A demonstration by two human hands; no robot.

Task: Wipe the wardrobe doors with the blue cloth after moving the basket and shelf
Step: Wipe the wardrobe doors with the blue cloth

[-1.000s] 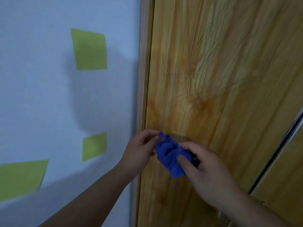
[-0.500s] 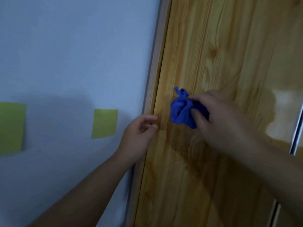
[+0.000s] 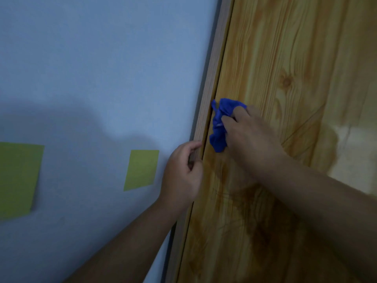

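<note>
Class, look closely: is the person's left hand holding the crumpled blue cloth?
No, the right hand grips the crumpled blue cloth against the wood-grain wardrobe door; the left hand rests at the door's edge.

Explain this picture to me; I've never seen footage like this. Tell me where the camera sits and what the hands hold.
No machine here: a person wears one camera on the head, looking down at their own bare hands. The right hand grips a crumpled blue cloth against the glossy wood-grain wardrobe door. The left hand rests, loosely curled, on the pale wooden frame strip and holds nothing. Beside it is a pale blue wall with two green paper notes.
</note>
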